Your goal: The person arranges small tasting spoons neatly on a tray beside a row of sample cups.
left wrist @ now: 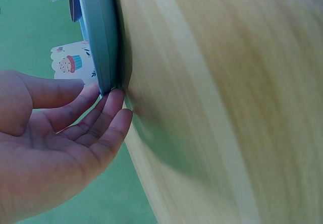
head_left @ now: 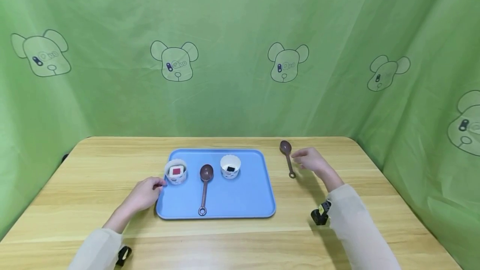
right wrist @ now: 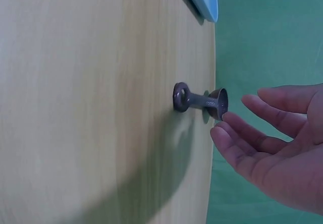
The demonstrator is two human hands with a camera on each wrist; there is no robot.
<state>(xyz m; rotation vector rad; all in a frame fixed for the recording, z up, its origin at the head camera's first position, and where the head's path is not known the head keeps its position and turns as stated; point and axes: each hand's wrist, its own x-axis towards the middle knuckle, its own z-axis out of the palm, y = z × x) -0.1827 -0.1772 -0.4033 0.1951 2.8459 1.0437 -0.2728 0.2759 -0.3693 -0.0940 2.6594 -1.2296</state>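
My left hand (head_left: 145,193) is at the left rim of a blue tray (head_left: 240,207). In the left wrist view its fingertips (left wrist: 115,95) touch the rim, with the thumb apart. Beside them on the tray stands a paper cup (head_left: 176,181) holding a white piece with a red square (head_left: 176,171). To the right of the tray, my right hand (head_left: 310,159) hovers with loosely bent fingers next to a brown spoon (head_left: 288,162) with a ringed handle. The right wrist view shows this spoon (right wrist: 202,101) lying on the table, apart from the fingers.
Another brown spoon (head_left: 204,186) lies mid-tray. Right of it stands a second paper cup (head_left: 230,162) with a small black piece (head_left: 231,169) inside. The wooden table (head_left: 232,245) is bordered by green curtains (head_left: 232,107) behind and at both sides.
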